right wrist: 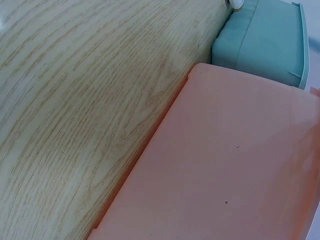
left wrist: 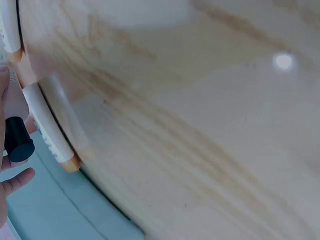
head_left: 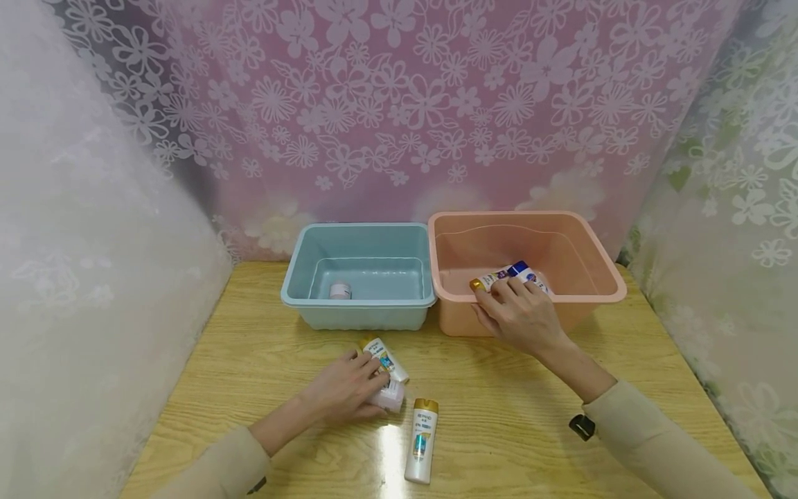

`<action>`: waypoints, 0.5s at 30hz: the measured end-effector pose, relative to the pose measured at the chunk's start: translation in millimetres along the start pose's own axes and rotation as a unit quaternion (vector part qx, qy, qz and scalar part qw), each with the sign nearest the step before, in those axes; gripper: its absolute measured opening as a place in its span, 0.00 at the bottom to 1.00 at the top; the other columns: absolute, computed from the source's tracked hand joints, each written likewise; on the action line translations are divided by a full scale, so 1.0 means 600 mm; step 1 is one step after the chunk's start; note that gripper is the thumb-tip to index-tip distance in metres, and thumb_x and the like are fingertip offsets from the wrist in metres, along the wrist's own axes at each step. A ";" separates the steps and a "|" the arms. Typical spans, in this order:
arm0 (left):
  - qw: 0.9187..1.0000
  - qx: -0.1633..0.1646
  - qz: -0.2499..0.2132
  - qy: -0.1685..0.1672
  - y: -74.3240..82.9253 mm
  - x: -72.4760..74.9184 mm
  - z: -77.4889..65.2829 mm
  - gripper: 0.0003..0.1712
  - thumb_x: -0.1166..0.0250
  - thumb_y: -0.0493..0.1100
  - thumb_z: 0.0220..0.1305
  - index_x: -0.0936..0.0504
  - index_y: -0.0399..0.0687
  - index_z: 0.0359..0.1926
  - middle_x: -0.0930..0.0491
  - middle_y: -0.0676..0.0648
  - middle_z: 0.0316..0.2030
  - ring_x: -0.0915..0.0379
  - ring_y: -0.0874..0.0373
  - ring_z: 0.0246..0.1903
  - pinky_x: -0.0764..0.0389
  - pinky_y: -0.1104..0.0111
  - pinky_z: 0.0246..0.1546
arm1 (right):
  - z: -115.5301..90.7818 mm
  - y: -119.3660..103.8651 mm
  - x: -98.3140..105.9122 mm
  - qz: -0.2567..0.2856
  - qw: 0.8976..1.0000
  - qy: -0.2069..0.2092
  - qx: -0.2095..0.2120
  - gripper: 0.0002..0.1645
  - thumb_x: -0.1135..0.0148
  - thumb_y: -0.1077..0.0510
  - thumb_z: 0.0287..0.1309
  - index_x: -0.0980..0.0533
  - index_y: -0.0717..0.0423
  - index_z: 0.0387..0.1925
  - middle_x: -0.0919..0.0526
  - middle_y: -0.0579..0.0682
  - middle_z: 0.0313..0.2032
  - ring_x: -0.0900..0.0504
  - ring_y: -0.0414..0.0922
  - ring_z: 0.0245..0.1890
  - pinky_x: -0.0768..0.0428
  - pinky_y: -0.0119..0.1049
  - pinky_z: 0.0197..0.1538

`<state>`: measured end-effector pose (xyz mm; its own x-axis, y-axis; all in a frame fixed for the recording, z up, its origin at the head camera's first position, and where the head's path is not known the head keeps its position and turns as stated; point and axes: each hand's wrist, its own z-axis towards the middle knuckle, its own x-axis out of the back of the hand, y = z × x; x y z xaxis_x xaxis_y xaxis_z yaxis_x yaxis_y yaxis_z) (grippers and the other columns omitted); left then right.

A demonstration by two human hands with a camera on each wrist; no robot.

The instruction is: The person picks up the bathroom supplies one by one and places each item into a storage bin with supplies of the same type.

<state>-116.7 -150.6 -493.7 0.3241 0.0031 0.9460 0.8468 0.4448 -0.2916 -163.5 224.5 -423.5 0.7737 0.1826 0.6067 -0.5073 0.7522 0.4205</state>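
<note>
My left hand point(head_left: 352, 388) grips a pale pink bottle point(head_left: 389, 397) low over the table; the left wrist view shows its black cap point(left wrist: 20, 142). Just beyond the fingers lies a white bottle with a gold cap point(head_left: 388, 362). A second such white bottle point(head_left: 422, 443) lies nearer the front. My right hand point(head_left: 524, 315) reaches over the front rim of the pink bin point(head_left: 605, 287). Its fingertips overlap a white gold-capped bottle point(head_left: 489, 280) and a blue-capped white bottle point(head_left: 526, 274) inside; I cannot tell whether they hold either.
A light blue bin point(head_left: 368, 315) stands against the pink bin's left side, with a small pale container point(head_left: 340, 290) inside. Both bins stand at the back of the wooden table point(head_left: 499, 443). Patterned cloth point(head_left: 399, 138) hangs behind and on both sides.
</note>
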 end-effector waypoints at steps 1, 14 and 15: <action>1.000 0.000 0.001 0.000 -0.002 0.003 0.001 0.34 0.43 0.79 0.68 0.23 0.58 0.54 0.20 0.54 0.46 0.21 0.57 0.47 0.18 0.60 0.53 | 0.000 0.000 0.000 0.000 1.000 -0.002 0.000 0.24 0.49 0.41 0.77 0.15 0.52 0.45 0.16 0.56 0.32 0.16 0.56 0.31 0.18 0.47 0.28; 0.999 -0.021 0.042 -0.006 -0.030 0.042 0.009 0.32 0.42 0.77 0.68 0.23 0.58 0.54 0.19 0.53 0.45 0.23 0.56 0.46 0.19 0.61 0.50 | 0.001 0.000 0.000 -0.003 1.000 0.000 0.001 0.24 0.50 0.41 0.77 0.16 0.52 0.44 0.16 0.56 0.32 0.17 0.55 0.30 0.18 0.46 0.28; 0.999 -0.022 0.044 -0.002 -0.032 0.044 0.009 0.32 0.40 0.77 0.67 0.23 0.58 0.53 0.19 0.53 0.46 0.23 0.56 0.46 0.19 0.61 0.49 | 0.001 0.000 0.000 -0.003 1.000 0.001 0.001 0.24 0.50 0.41 0.77 0.16 0.52 0.44 0.16 0.56 0.32 0.17 0.55 0.30 0.19 0.46 0.27</action>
<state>-126.7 -154.0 -462.4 0.3965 0.0449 0.9169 0.8330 0.4022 -0.3799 -163.8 224.4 -422.9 0.7774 0.1784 0.6032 -0.5030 0.7521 0.4259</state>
